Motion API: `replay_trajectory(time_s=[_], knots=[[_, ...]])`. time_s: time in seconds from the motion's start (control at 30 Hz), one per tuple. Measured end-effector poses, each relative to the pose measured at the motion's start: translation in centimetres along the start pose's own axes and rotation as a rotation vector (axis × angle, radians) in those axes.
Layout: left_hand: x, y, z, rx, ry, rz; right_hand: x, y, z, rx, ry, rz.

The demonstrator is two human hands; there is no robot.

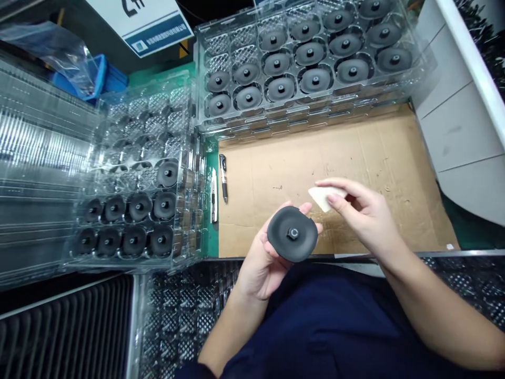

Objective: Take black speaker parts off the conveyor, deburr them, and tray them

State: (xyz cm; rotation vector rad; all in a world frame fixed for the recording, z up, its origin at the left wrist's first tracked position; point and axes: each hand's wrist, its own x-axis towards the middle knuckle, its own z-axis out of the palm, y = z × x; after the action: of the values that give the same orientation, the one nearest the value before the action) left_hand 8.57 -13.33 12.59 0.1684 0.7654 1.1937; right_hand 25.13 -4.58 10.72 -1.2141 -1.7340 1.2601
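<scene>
My left hand [265, 263] holds a black rounded disc-shaped part [284, 246] with a small raised stem at its centre, stem side up. The fingers wrap beneath it, and their tips show along its far edge. To the right, my right hand [361, 213] pinches a small white triangular pad [322, 197] between thumb and fingers. A gap separates the pad from the disc. Both hands are above the near edge of a cardboard sheet [371, 152].
Clear plastic trays with similar black parts stand at the back [300, 100] and at the left [185, 210]. A pen [223, 179] and a utility knife [213, 195] lie by the cardboard's left edge. A blue bin [108, 78] sits back left; a white panel [457, 100] borders the right.
</scene>
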Motion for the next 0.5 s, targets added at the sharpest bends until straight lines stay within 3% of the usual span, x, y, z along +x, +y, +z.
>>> replay_trajectory(time_s=[0.13,0.23,0.3,0.37,0.43,0.5], knots=[[0.3,-0.3,0.2,-0.045,-0.030,-0.018,-1.8,2.5,-0.5,0.073,-0.072,0.193],[0.5,-0.3,0.5,-0.056,-0.041,-0.015,-2.3,1.5,-1.3,-0.008,-0.063,0.186],[0.5,-0.3,0.7,-0.048,-0.028,-0.003,-2.3,-0.7,-1.7,-0.105,0.044,0.074],[0.5,-0.4,0.8,-0.010,0.016,0.015,-2.3,-3.2,-1.7,-0.186,0.104,-0.130],[0.5,-0.5,0.5,0.036,0.066,0.027,-2.2,-5.1,-1.3,-0.213,0.037,-0.362],[0.5,-0.6,0.0,0.075,0.107,0.051,-1.9,-5.8,-0.7,-0.261,-0.104,-0.455]])
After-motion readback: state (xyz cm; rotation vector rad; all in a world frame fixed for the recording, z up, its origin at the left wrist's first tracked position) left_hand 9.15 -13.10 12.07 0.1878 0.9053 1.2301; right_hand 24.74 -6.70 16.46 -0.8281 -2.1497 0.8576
